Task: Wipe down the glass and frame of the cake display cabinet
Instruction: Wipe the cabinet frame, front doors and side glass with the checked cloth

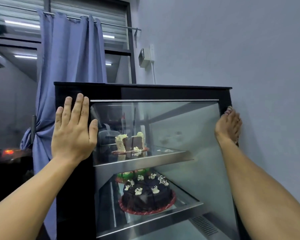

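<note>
The cake display cabinet has a black frame point(145, 92) and a glass front point(189, 129). It stands against the wall. My left hand point(73, 134) lies flat on the frame's upper left corner, fingers spread and holding nothing. My right hand point(228, 127) presses against the frame's right edge near the top. A bit of patterned cloth point(229, 108) shows at its fingertips and below the palm; the hand hides most of it. Behind the glass, cut cake pieces point(128, 142) sit on the upper shelf and a chocolate cake point(146, 194) on the lower one.
A grey wall point(258, 49) runs close along the cabinet's right side, with a switch box point(145, 58) and cable above it. A blue curtain point(68, 66), tied back, hangs just left of the cabinet before a dark window. A green-topped cake point(128, 174) sits behind the chocolate one.
</note>
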Motion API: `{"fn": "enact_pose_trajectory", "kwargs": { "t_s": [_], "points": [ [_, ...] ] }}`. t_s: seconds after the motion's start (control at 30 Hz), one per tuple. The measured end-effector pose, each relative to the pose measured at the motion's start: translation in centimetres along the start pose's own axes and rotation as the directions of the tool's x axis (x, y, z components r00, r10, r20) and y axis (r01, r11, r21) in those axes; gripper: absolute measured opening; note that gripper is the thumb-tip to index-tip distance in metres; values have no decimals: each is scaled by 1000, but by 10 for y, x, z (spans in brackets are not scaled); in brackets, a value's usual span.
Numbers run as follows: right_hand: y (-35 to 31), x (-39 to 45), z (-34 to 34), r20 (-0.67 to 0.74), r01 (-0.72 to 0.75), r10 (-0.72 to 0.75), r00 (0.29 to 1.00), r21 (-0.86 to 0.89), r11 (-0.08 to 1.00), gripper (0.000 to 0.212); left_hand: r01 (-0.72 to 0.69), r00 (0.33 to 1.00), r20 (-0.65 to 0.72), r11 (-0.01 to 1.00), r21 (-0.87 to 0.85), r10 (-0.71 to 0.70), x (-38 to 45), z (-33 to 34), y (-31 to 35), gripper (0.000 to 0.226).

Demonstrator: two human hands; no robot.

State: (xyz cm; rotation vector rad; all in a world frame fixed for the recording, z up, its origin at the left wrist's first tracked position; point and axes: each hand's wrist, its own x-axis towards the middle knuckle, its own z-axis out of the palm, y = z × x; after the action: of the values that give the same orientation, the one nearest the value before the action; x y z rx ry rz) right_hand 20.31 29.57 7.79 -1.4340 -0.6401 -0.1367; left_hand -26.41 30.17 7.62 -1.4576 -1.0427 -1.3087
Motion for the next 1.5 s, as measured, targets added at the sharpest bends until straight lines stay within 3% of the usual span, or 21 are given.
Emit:
{"fn": "enact_pose_trajectory", "kwargs": {
  "t_s": [0.07, 0.13, 0.17, 0.23, 0.27, 0.33, 0.37, 0.4, 0.53, 0.63, 0.83, 0.97, 1.03, 1.07, 1.13, 1.17, 1.2, 1.27, 1.33, 1.4, 1.5],
  "points": [
    [-16, -36, 19, -100, -30, 32, 994, 19, 999, 64, -1, 1000, 0, 1000, 2, 1, 1, -1, 0, 70],
    [-46, -87, 44, -145, 203, -196, 970, 36, 979, 71, -8, 1000, 11, 1000, -1, 8, 1, -1, -1, 70],
    [-61, -116, 55, -99, 404, -402, 910, 3, 915, 70, -9, 1000, 17, 1000, -2, 9, 1, -2, -2, 70],
    [-77, -158, 72, 40, 786, -785, 618, -65, 615, 67, -4, 1000, 18, 1000, -9, 4, 0, -2, -4, 70],
    [-81, -162, 74, 96, 885, -880, 465, -50, 463, 66, -5, 1000, 18, 1000, -15, 5, 1, -2, -4, 70],
    [-80, -142, 70, 114, 952, -945, 306, -32, 304, 63, -5, 1000, 20, 1000, -27, 5, 1, -1, -4, 70],
    [-76, -126, 65, 104, 947, -941, 322, -49, 318, 62, -5, 1000, 22, 999, -32, 6, 1, 0, -4, 70],
    [-70, -107, 60, 80, 917, -914, 399, -63, 395, 62, -2, 1000, 22, 999, -33, 3, 0, 0, -4, 70],
    [-43, -25, 27, -15, 527, -528, 849, -55, 848, 62, -7, 1000, 25, 999, -39, 8, 0, 1, -3, 70],
    [-44, 19, 8, -5, 212, -212, 977, 16, 977, 61, -6, 1000, 10, 1000, -18, 7, -1, 1, -2, 70],
    [-31, 19, 5, 6, 169, -169, 986, -14, 985, 59, -12, 1000, 12, 1000, 10, 12, -2, 3, -5, 69],
    [-26, -39, 21, -72, -60, 62, 996, 33, 998, 64, -18, 1000, 12, 1000, 9, 18, -1, 4, -5, 69],
    [-55, -96, 44, -76, 177, -174, 982, 34, 984, 73, -11, 1000, 12, 1000, 3, 11, -1, 3, -5, 69],
    [-70, -129, 56, -47, 394, -392, 919, 23, 919, 75, -10, 1000, 17, 1000, 3, 10, -1, 3, -5, 68],
    [-91, -203, 83, 59, 811, -809, 584, -14, 584, 71, -19, 1000, 23, 1000, -17, 20, 2, 1, -6, 67],
    [-94, -238, 95, 111, 914, -908, 404, -7, 406, 68, -20, 999, 30, 999, -34, 21, 3, 1, -8, 66],
    [-94, -264, 102, 138, 958, -949, 282, 14, 286, 65, -18, 999, 38, 999, -45, 19, 2, 0, -9, 64],
    [-91, -274, 105, 133, 979, -972, 195, 38, 201, 61, -12, 999, 51, 998, -65, 15, 1, -2, -9, 63],
    [-83, -243, 96, 111, 973, -968, 226, 18, 229, 61, -18, 997, 76, 997, -70, 23, 1, -3, -10, 63],
    [-63, -186, 82, 88, 893, -889, 449, -19, 449, 61, -32, 995, 91, 997, -67, 39, 1, -5, -11, 64],
    [-6, -83, 44, -9, 591, -592, 806, -52, 805, 65, -39, 995, 91, 998, -49, 43, -1, -5, -10, 65]
  ]
}}
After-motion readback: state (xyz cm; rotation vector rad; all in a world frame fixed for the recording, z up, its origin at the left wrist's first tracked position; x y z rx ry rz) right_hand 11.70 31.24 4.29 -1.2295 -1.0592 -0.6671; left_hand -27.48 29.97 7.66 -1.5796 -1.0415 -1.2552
